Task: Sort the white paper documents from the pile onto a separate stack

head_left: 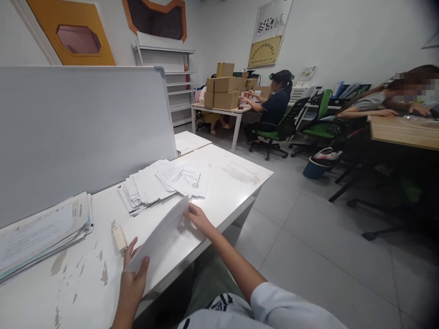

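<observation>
A sheet of paper (pixel 161 233) is held up on edge between my two hands, slightly curved, above the front of the white desk. My left hand (pixel 134 269) pinches its near lower corner, thumb on one side and fingers behind. At the far end, my right hand (pixel 198 218) grips the other edge. Beyond the sheet lies a loose fanned pile of papers (pixel 147 185), with a printed, stamped sheet (pixel 188 180) at its right. A small cream-coloured block-like object (pixel 119 238) rests on the desk just past my left hand; its kind is unclear.
A neater stack of documents (pixel 44 228) lies at the left, against a grey divider panel (pixel 85 123). The white desk (pixel 236 171) has worn patches. Across the room are cardboard boxes (pixel 226 91), two people, green chairs (pixel 274 132) and a blue bin (pixel 315 168).
</observation>
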Available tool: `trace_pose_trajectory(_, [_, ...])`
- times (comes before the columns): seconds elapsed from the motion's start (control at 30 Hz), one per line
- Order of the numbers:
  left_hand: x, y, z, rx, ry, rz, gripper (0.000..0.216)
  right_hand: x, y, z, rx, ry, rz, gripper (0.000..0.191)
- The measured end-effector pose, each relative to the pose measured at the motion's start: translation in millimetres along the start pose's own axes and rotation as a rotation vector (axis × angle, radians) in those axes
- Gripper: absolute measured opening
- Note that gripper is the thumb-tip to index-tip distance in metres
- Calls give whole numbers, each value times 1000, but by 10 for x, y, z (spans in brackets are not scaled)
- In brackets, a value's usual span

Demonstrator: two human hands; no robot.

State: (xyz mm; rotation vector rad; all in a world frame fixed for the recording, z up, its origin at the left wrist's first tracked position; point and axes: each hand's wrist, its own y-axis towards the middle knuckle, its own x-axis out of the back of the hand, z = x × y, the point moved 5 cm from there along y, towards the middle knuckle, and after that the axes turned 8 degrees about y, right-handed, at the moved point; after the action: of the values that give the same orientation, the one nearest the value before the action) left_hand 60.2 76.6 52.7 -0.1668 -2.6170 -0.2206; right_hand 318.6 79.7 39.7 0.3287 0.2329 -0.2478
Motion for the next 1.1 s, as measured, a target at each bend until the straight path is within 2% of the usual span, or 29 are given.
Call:
trace_pose_trajectory(0.1, [-29, 78, 122, 11, 24, 78, 74, -74, 12, -20, 9, -30, 39, 27])
trace_pose_trajectory(0.2, [25, 51, 208, 57, 42, 31, 68, -117, -5, -23, -33, -59, 42, 21])
trace_pose_trajectory(0.3, [127, -140, 242, 138, 54, -44, 66, -128, -110, 63, -58, -87, 40, 11])
trace_pose_trajectory(0.37, [224, -324, 263, 151, 18, -124, 71, -159, -251, 133, -104, -133, 94, 11])
trace_pose_trajectory(0.5, [425, -663, 421, 188, -83, -251, 84, -257, -625, 179, -289, -147, 196, 15])
trace_pose_trajectory(0.6, [580, -810, 524, 327, 90, -267, 90, -342, -817, 94, -437, -49, 196, 15])
trace_pose_trajectory(0.7, [723, -805, 432, 398, 479, -219, 78, -431, -866, -44, -542, -29, 165, 18])
trace_pose_trajectory(0.77, [765, -736, 321, 400, 647, -173, 66, -495, -849, -109, -573, -36, 164, 19])
trace_pose_trajectory(0.93, [734, -584, 179, 359, 646, -180, 57, -523, -780, -124, -546, -82, 132, 25])
trace_pose_trajectory(1.1, [660, -536, 162, 227, 676, -212, 52, -439, -676, -135, -493, -219, 77, 25])
